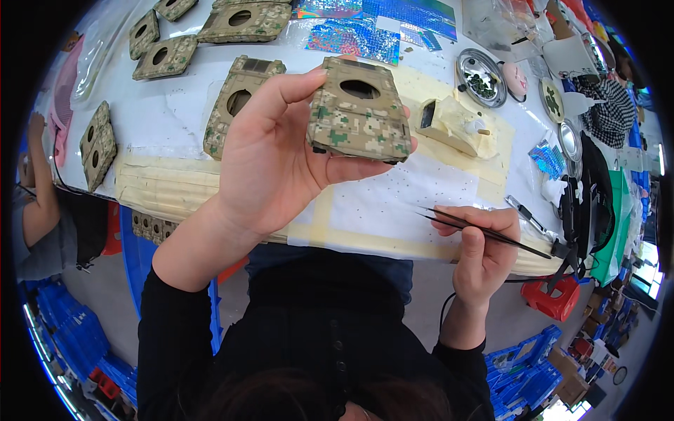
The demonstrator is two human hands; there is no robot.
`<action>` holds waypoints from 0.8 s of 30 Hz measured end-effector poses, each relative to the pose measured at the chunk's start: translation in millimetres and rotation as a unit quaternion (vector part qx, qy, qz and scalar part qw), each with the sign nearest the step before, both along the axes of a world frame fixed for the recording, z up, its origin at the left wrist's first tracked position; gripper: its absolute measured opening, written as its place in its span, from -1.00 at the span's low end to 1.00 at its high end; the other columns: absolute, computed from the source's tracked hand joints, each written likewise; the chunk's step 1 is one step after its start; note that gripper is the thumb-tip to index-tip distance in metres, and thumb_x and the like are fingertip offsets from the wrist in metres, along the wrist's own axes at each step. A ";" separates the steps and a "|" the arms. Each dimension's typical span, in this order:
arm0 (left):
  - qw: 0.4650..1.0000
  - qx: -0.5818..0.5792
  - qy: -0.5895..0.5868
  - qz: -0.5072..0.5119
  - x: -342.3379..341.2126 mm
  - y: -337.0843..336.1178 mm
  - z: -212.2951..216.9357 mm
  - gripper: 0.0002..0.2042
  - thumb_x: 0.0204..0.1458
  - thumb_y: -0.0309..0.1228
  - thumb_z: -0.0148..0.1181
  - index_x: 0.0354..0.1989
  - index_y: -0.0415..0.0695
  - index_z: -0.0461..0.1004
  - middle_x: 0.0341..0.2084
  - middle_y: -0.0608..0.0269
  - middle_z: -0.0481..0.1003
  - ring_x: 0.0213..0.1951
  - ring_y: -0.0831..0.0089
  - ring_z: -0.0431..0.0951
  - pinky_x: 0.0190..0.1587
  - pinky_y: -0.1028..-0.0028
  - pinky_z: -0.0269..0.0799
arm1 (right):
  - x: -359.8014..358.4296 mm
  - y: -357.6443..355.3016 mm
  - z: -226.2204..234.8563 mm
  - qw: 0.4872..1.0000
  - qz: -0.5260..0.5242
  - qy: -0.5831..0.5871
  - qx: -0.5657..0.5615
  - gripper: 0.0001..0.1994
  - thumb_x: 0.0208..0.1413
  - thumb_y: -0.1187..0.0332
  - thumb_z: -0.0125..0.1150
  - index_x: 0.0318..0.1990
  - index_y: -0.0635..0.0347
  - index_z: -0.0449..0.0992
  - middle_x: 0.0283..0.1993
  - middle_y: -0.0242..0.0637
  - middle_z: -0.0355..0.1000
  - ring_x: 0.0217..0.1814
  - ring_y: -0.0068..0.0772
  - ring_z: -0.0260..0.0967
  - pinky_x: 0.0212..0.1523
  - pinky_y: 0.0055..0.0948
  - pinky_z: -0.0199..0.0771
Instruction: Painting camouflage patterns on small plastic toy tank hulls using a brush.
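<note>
Camouflage shell point(361, 121) gripped, the left hand point(274, 154) partly hides another shell point(243, 83) while the right hand point(484, 242) pinches tweezers point(458, 223) near a cutter point(526, 215).

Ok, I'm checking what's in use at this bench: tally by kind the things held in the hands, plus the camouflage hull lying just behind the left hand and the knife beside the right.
Camouflage model hulls: 2 (held hull, lying hull)
Black tweezers: 1
Utility knife: 1
Total: 4
</note>
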State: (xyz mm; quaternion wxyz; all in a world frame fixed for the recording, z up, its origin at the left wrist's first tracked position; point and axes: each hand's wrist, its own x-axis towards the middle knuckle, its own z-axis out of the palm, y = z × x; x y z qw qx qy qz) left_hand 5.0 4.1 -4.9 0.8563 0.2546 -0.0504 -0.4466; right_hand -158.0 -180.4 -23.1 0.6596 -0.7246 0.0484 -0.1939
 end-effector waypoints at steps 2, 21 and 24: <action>1.000 -0.005 0.000 -0.002 0.2 -0.5 -0.4 -0.47 0.20 -0.18 -0.39 0.20 -0.37 0.07 0.08 -0.40 0.19 -0.03 -0.02 0.46 -0.09 0.31 0.56 | -1.4 4.6 -0.3 1.000 0.010 0.000 0.007 -0.82 0.14 0.45 0.12 -0.26 0.37 0.25 -0.26 0.06 0.48 -0.27 -0.38 0.45 -0.19 -0.48 0.46; 1.000 -0.011 -0.005 0.001 0.7 0.4 -0.7 -0.44 0.20 -0.18 -0.39 0.19 -0.46 0.03 0.08 -0.41 0.18 -0.01 -0.03 0.44 -0.07 0.31 0.55 | 14.2 8.8 -8.6 0.992 0.019 0.007 -0.121 -0.91 0.01 0.51 0.24 -0.37 0.30 0.46 -0.42 -0.28 0.44 -0.42 -0.48 0.31 -0.35 -0.56 0.30; 1.000 -0.003 -0.004 0.004 0.6 0.2 -0.9 -0.44 0.21 -0.18 -0.39 0.19 -0.46 0.03 0.09 -0.42 0.18 -0.01 -0.04 0.44 -0.07 0.31 0.55 | 13.2 5.6 -9.1 0.993 0.008 -0.018 -0.116 -0.89 0.05 0.49 0.20 -0.34 0.30 0.39 -0.39 -0.21 0.46 -0.42 -0.49 0.30 -0.33 -0.57 0.31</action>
